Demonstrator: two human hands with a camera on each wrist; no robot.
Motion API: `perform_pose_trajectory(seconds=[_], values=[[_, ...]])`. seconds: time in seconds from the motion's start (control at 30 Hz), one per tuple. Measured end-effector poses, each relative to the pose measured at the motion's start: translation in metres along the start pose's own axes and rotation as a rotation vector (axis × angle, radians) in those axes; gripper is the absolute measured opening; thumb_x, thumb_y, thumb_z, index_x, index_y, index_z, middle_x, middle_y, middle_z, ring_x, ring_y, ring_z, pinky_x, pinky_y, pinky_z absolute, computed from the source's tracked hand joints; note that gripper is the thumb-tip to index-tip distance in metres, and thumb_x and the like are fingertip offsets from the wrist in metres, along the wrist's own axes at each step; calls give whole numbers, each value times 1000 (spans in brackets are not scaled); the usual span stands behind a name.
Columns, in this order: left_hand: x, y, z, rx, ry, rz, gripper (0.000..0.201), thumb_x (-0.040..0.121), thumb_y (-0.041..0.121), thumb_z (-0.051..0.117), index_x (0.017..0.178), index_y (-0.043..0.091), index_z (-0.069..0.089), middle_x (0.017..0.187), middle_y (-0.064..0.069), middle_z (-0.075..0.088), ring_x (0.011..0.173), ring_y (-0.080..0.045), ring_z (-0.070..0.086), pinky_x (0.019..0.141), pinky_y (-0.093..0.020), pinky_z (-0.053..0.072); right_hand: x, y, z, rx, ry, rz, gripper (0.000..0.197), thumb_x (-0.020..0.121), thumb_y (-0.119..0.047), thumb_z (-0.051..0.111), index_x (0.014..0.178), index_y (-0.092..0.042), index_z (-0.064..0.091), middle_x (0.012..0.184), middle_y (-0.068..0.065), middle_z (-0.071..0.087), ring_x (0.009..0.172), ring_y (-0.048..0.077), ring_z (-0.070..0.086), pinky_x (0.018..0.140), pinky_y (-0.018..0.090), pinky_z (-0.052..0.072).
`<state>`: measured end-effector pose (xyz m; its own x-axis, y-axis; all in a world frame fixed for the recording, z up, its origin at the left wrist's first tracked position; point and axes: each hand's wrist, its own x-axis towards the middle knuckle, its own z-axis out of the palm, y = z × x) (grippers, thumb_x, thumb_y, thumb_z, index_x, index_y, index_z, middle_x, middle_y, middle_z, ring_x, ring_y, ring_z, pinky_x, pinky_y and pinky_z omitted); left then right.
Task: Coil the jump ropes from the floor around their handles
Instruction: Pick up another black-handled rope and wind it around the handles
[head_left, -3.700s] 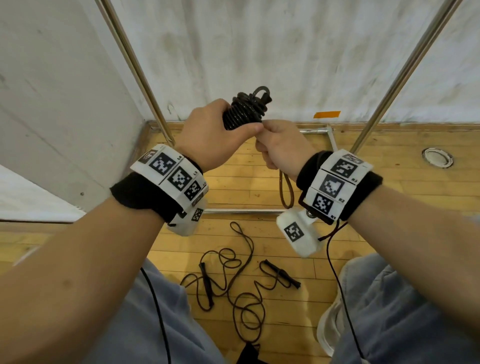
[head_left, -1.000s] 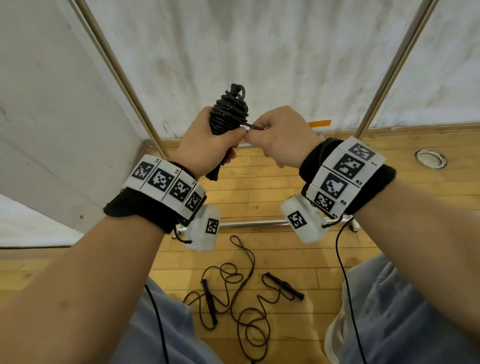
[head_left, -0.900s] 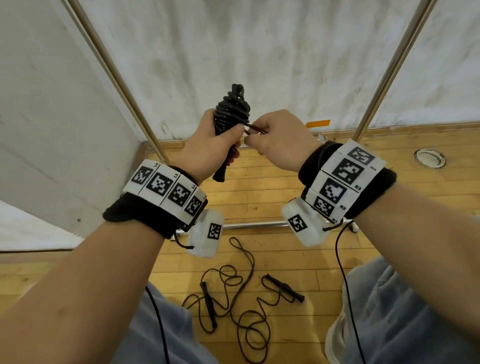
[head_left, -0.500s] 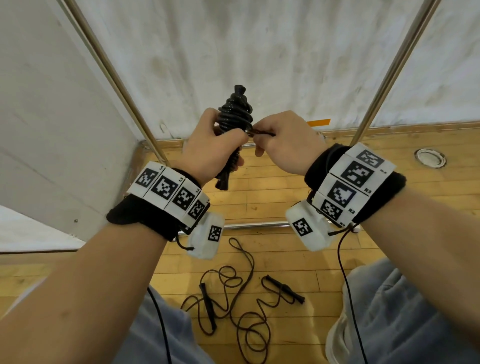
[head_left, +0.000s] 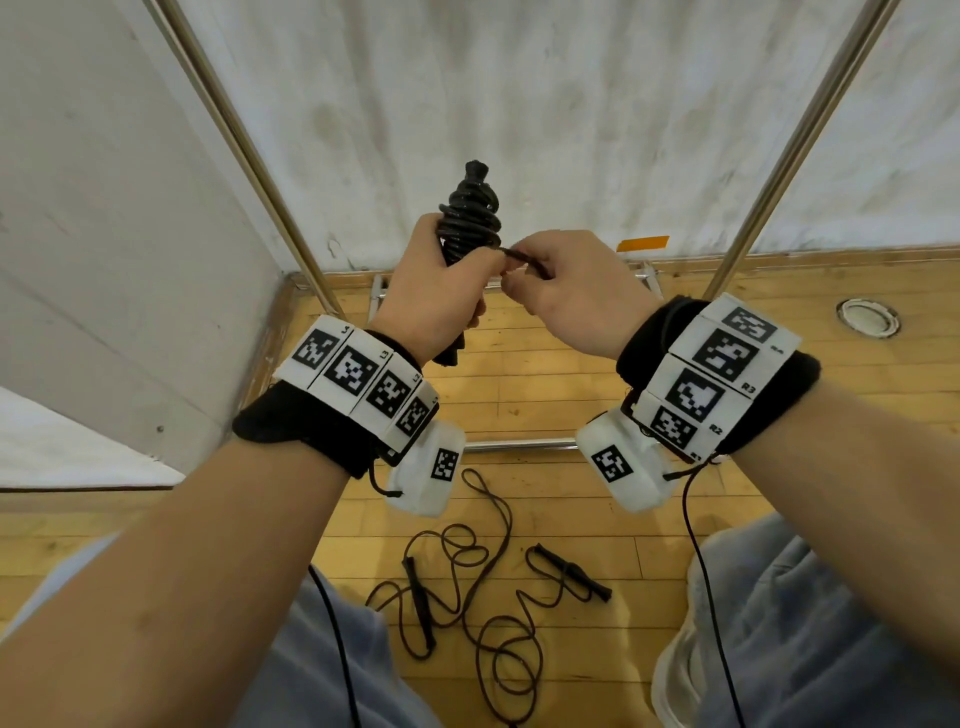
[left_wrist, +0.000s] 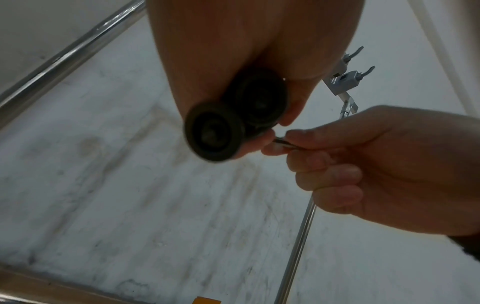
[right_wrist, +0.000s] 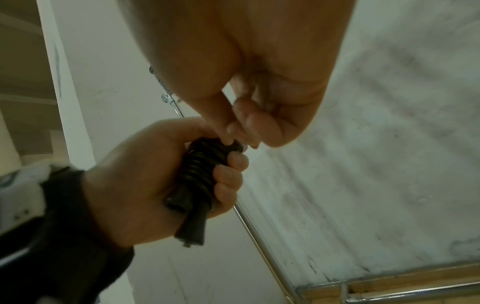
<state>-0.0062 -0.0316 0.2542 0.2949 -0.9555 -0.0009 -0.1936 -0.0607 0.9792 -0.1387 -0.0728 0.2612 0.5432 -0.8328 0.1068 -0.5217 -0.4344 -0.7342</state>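
My left hand (head_left: 441, 291) grips the two black handles (left_wrist: 233, 117) of a jump rope upright at chest height. Its black cord (head_left: 470, 218) is wound round them in a thick coil (right_wrist: 205, 162). My right hand (head_left: 566, 291) pinches a short loose end of the cord (head_left: 522, 258) beside the coil, just right of my left thumb; this loose end (left_wrist: 283, 142) also shows between thumb and forefinger. A second black jump rope (head_left: 488, 587) lies uncoiled on the floor below, its handles (head_left: 418, 592) apart among loose loops.
A white wall stands ahead and another at the left. Slanted metal poles (head_left: 244, 150) of a frame rise on both sides, with a horizontal bar (head_left: 519, 445) low over the wooden floor (head_left: 545, 384). A round floor fitting (head_left: 868, 318) sits at right. My knees flank the lying rope.
The hanging length of cord seen under my right hand 3.7 s ago is now wound up. In the last second the bundle stayed raised and my right hand drew the loose end slightly rightward.
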Motion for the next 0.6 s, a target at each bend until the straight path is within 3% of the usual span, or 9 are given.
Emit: perform_pose_trajectory(seconds=[0.1, 0.17, 0.23, 0.3, 0.37, 0.43, 0.6], values=[[-1, 5, 2, -140, -91, -85, 34, 70, 29, 55, 101, 20, 46, 77, -1, 52, 55, -12, 52, 51, -28, 45, 0, 3, 0, -38, 26, 8, 15, 93, -19, 51, 103, -14, 61, 76, -8, 53, 64, 6, 47, 56, 18, 32], [-2, 7, 4, -198, -142, -122, 43, 67, 28, 51, 108, 17, 45, 83, -3, 50, 64, -15, 51, 56, -28, 46, 0, 6, 0, -80, 64, 19, 22, 94, -19, 51, 113, -13, 62, 87, -5, 57, 76, 11, 51, 66, 19, 34], [-2, 6, 5, -155, -152, -93, 46, 73, 27, 55, 117, 16, 43, 90, -2, 52, 77, -18, 54, 69, -33, 50, 0, 7, 0, -116, 125, 21, 28, 94, -21, 52, 120, -11, 59, 91, -5, 56, 83, 11, 50, 73, 19, 34], [-2, 2, 3, -125, -165, -46, 38, 89, 21, 58, 123, 13, 42, 96, -1, 56, 87, -20, 58, 82, -40, 50, 1, 6, 0, -56, 175, 50, 30, 93, -23, 55, 119, -10, 57, 90, -1, 59, 77, 14, 55, 70, 23, 42], [-3, 0, 0, -115, -161, -34, 35, 95, 16, 57, 126, 9, 42, 102, -5, 61, 87, -21, 65, 80, -37, 52, 2, 5, -1, 22, 194, 76, 27, 91, -23, 58, 115, -10, 57, 86, 4, 64, 64, 16, 61, 60, 23, 49], [-4, 0, -1, -121, -141, -23, 38, 92, 16, 61, 125, 9, 42, 109, -11, 63, 87, -24, 70, 73, -32, 55, 2, 4, -2, 43, 203, 81, 24, 90, -21, 59, 112, -10, 58, 82, 5, 64, 55, 13, 62, 49, 18, 49], [-4, 3, -2, -190, -123, -35, 42, 90, 8, 63, 127, 7, 42, 102, -8, 62, 80, -23, 67, 71, -31, 55, 1, -1, 0, 78, 261, 80, 18, 87, -20, 60, 102, -12, 58, 79, 5, 67, 55, 13, 62, 51, 19, 50]])
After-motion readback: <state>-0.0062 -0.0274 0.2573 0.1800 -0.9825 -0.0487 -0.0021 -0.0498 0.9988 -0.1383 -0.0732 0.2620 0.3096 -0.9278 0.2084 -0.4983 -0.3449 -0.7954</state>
